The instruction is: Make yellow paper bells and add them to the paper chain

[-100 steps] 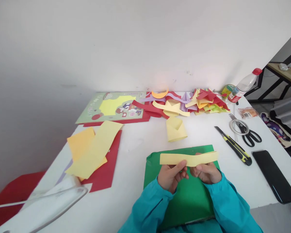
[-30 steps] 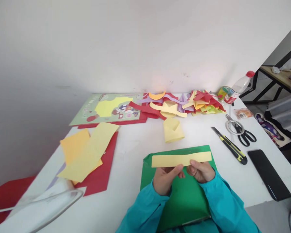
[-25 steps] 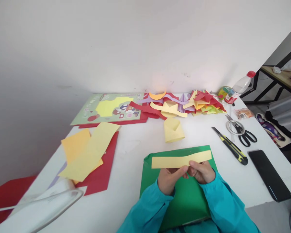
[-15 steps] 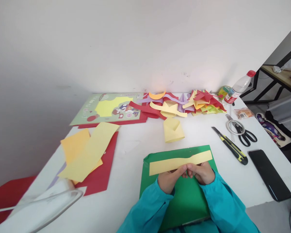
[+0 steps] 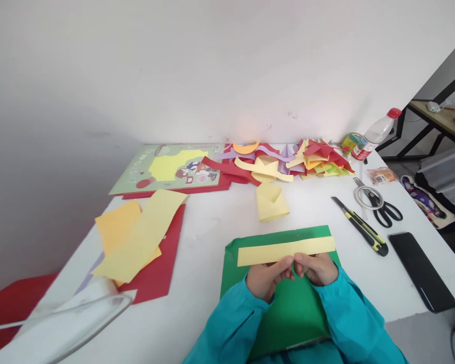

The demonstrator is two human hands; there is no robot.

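A long pale yellow paper strip (image 5: pixel 276 252) is pinched between both hands over a green board (image 5: pixel 288 308). My left hand (image 5: pixel 267 277) grips its lower edge near the middle, thumb in front and fingers curled behind. Close beside it, my right hand (image 5: pixel 317 268) holds the same edge in the same way, the thumbs almost meeting. The fingers behind the strip are partly hidden. Just beyond the board stands a folded pale yellow paper piece (image 5: pixel 272 203) with a V-shaped notch.
To the right lie a utility knife (image 5: pixel 360 226), scissors (image 5: pixel 383 211), a tape roll (image 5: pixel 379 202) and a black phone (image 5: pixel 422 272). A plastic bottle (image 5: pixel 375 135) stands behind them. Cut paper pieces (image 5: pixel 324 159) are heaped along the wall. Coloured sheets (image 5: pixel 140 237) lie at left.
The strip has straightened and flattened between my hands, its left end rising slightly. My thumbs have drawn a little apart.
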